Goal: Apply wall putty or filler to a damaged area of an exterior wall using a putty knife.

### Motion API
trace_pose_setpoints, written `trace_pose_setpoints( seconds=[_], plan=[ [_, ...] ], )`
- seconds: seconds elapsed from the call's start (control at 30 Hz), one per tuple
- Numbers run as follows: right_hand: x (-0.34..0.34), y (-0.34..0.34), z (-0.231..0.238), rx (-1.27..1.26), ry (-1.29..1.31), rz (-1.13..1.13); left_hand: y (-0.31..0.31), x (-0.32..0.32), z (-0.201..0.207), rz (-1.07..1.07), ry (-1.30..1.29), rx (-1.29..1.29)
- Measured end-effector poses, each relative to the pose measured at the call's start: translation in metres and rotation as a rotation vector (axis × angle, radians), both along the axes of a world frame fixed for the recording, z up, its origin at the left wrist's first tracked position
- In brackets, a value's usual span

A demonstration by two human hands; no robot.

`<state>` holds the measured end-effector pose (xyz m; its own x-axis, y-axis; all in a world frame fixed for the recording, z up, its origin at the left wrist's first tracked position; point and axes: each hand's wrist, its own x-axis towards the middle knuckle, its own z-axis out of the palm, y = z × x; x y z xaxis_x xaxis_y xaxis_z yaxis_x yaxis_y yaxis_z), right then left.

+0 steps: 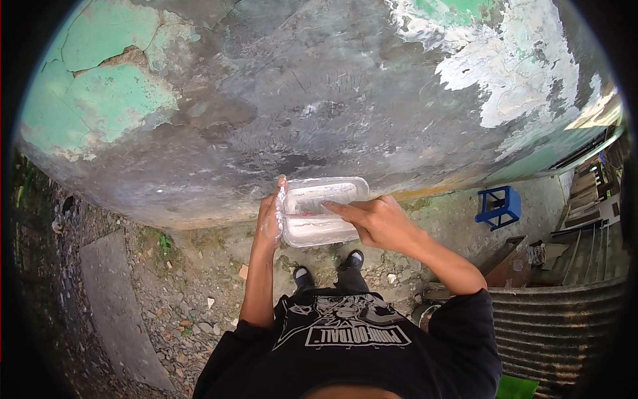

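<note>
1 line wht lettering (359, 336), upside dn, on blk tee (372, 366).

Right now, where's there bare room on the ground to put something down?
The grey concrete strip has room, in this view, between the right hand and blue plastic stool, along the peeling green-grey wall. The flat grey slab looks mostly bare, bordered right by loose rubble. It's crowded across that rubble and around the brown boxy piece by the corrugated metal sheet.

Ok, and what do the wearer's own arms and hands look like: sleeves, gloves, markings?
Loose, short black sleeves, with the forearms bare below them. No gloves, watch or bracelet visible. The left hand has white smears along its inner side; smears on the right hand can't be made out.
</note>
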<state>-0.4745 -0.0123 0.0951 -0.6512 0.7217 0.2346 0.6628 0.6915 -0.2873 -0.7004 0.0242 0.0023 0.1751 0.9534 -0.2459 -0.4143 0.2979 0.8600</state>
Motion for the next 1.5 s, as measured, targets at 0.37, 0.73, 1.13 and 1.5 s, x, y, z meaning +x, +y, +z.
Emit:
trace_pose_setpoints(
  seconds=[0.37,0.73,1.13,1.5],
  plan=[
    [-0.005,0.012,0.015,-0.035,0.023,-0.099,0.004,-0.007,-0.02,-0.117,0.135,0.094],
    [0.002,-0.001,0.022,-0.115,0.115,0.027,0.002,0.001,-0.012,0.027,0.05,0.038],
    [0.002,-0.005,0.027,0.083,0.067,-0.099,-0.008,0.004,-0.012,-0.114,0.138,0.137],
    [-0.003,-0.011,0.011,-0.012,0.065,0.002,-0.008,-0.002,-0.01,-0.037,0.044,0.137]
  ],
)
